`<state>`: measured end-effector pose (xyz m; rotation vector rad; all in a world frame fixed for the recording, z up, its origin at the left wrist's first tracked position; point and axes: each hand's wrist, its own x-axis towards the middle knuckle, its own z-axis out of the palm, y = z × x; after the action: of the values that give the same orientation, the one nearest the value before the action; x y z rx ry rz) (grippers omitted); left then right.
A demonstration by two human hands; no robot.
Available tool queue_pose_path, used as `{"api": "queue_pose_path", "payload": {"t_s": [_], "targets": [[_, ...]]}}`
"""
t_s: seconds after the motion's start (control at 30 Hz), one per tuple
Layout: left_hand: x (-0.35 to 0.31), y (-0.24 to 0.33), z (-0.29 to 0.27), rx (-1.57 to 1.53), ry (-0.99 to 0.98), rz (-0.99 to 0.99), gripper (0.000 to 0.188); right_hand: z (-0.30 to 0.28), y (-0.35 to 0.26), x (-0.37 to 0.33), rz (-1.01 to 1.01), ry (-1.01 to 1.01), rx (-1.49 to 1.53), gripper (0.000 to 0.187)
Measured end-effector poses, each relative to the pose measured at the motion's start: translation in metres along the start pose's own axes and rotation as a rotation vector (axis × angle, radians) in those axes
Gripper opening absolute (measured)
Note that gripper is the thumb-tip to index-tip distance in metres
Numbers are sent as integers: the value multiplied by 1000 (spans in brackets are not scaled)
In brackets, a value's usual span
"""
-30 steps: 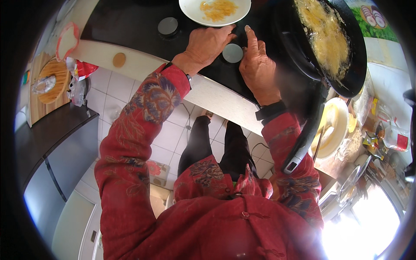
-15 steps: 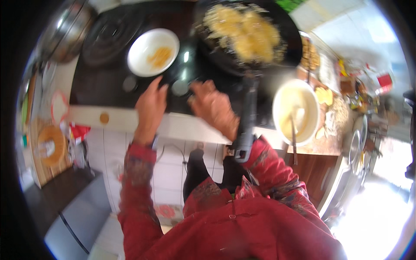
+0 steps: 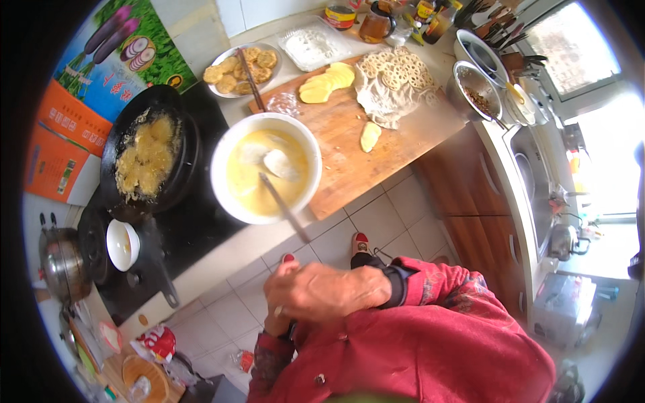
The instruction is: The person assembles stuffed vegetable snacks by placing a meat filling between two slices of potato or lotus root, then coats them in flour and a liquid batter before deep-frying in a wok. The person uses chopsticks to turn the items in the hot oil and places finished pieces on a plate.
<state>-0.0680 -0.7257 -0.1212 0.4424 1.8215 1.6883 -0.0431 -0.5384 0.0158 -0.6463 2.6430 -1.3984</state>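
My right hand, with a dark watch at the wrist, is drawn in close to my chest with its fingers curled, holding no object. It lies over my left hand, which is mostly hidden beneath it; only a few fingers show. Both hands hover over the tiled floor, apart from the counter. Nearest to them is a large white bowl of yellow batter with a utensil leaning out toward me. Left of it, a black pan holds pieces frying in oil on the dark stove top.
A wooden cutting board carries pale slices and lotus root slices. Behind are a plate of fried rounds and a flour tray. A small white bowl and a metal pot sit at the left, a sink at the right.
Both hands have pulled back from the stove's front edge to my chest and come together. The view has swung toward the counter with the batter bowl and the cutting board.
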Motion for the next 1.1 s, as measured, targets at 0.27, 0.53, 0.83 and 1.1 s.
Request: {"api": "queue_pose_path", "payload": {"t_s": [0.27, 0.53, 0.83, 1.1], "targets": [[151, 80, 187, 698, -9, 510, 27, -108, 46, -209, 424, 349, -86, 21], [373, 73, 179, 1143, 294, 560, 38, -179, 109, -312, 785, 689, -97, 16], [403, 85, 160, 1244, 121, 163, 40, -205, 144, -371, 1131, 810, 100, 20], [378, 108, 168, 717, 241, 217, 24, -221, 184, -334, 976, 626, 190, 19]]}}
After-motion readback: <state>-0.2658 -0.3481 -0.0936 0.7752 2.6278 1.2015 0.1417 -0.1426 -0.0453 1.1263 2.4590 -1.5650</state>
